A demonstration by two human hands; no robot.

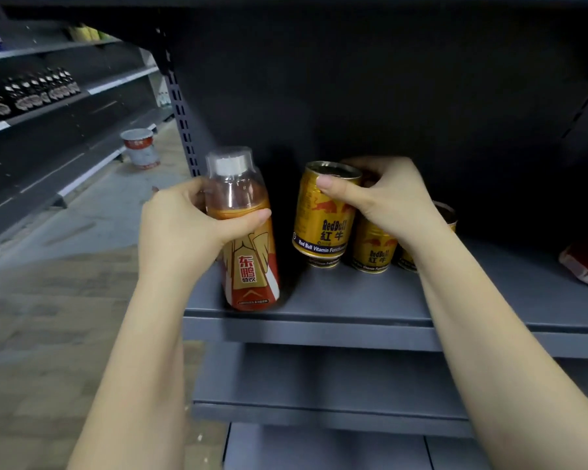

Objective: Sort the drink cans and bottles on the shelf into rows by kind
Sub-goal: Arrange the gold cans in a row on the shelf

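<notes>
Both hands hold bottle (248, 239), can (323, 212)

The orange plastic bottle (248, 252) bore a red-and-gold label; the gold metal can (323, 215) carried red lettering and a blue band; the steel shelf (353, 300) was grey.

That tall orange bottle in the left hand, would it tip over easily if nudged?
Probably. The orange bottle is tall and narrow, standing near the shelf front edge. Its smooth wrap may be slippery, so the left hand grips its shoulder.
</notes>
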